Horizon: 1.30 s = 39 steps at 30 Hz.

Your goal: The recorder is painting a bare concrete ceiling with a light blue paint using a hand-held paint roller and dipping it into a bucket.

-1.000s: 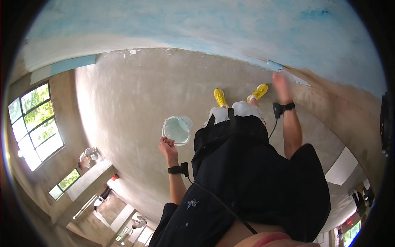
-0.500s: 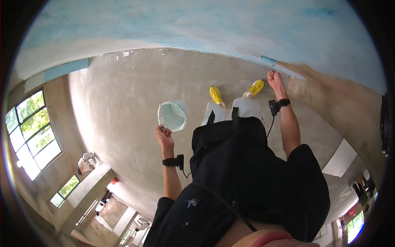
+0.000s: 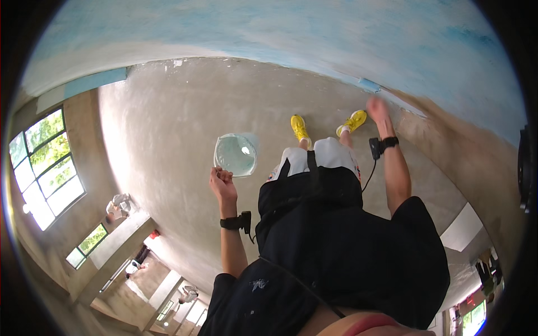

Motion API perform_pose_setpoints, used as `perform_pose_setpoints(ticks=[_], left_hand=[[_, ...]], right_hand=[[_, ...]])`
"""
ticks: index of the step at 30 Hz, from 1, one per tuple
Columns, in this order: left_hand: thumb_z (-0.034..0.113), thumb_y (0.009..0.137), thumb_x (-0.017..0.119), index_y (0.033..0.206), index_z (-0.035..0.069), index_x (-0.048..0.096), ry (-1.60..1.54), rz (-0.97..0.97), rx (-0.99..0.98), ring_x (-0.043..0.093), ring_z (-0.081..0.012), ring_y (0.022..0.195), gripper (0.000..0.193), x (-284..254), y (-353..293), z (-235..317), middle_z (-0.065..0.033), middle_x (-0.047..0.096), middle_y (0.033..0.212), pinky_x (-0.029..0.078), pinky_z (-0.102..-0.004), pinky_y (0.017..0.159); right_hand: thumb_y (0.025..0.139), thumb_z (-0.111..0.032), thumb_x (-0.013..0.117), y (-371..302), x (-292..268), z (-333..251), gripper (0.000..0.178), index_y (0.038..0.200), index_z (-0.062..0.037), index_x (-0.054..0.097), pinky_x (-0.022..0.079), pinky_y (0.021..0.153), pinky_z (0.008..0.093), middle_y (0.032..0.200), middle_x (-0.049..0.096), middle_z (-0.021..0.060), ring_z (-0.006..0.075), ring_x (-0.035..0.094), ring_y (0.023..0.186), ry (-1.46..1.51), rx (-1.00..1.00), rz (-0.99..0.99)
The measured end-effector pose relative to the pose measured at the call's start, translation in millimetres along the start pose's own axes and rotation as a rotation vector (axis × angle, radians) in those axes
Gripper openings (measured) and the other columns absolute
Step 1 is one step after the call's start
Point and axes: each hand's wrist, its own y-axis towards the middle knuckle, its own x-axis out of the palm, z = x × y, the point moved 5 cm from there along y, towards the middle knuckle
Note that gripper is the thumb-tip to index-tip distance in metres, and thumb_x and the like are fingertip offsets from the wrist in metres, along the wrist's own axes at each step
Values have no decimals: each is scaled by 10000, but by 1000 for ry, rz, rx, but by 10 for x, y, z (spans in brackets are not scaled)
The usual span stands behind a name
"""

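My left hand (image 3: pixel 223 185) is closed at the near edge of a whitish bucket (image 3: pixel 226 147) with pale, watery paint inside, holding it by the rim or handle; the exact grip is hard to make out. Out to the right, my right hand (image 3: pixel 379 109) is smeared by motion and closed around the handle of a paint roller, largely hidden by the fist. The roller's light-blue sleeve (image 3: pixel 369 85) lies against the foot of the wall (image 3: pixel 269 31), which carries patchy blue and white paint.
Bare concrete floor (image 3: pixel 168 129) spreads around my yellow shoes (image 3: pixel 300 127). A white board (image 3: pixel 462 227) lies to the right. Windows (image 3: pixel 47 168) line the left side. Other people (image 3: pixel 119 206) are farther off at the lower left, and more dark figures stand at the lower right.
The view has shifted slightly. My right hand has become blurred, and it and the roller sit a little farther right and lower in view. My left hand still holds the bucket.
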Motion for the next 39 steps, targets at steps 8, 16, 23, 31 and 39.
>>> perform_pose_setpoints(ticks=[8,16,23,31,39], left_hand=[[234,978,439,823,63,485,42,31,-31,311,-77,540,235,-160,69,-52,41,305,604,362,-255,596],[251,975,451,819,75,477,67,42,14,317,-80,541,237,-202,-162,4,41,290,599,354,-260,604],[257,998,414,822,66,490,26,36,108,313,-80,566,271,-238,-361,45,42,290,608,349,-267,612],[248,999,409,835,66,484,-4,112,62,302,-78,554,256,-347,-437,-6,43,284,612,346,-263,610],[243,1000,402,840,56,492,36,86,25,309,-75,559,262,-354,-386,12,40,287,614,352,-262,613]], right_hand=[[972,-39,325,-1253,426,-95,248,727,-71,354,128,410,247,592,218,-32,69,161,468,-17,-23,-128],[896,18,309,797,-301,140,251,669,-82,267,162,442,262,612,203,-14,111,169,500,27,114,-66],[838,65,359,1622,-311,329,285,645,-106,238,146,431,268,611,166,-28,121,151,491,44,136,154],[905,18,396,789,334,425,261,686,-82,295,141,421,262,605,197,-25,99,150,474,172,184,-62],[940,-9,383,-706,840,334,256,708,-76,299,127,423,251,609,202,-27,82,147,485,14,157,-150]])
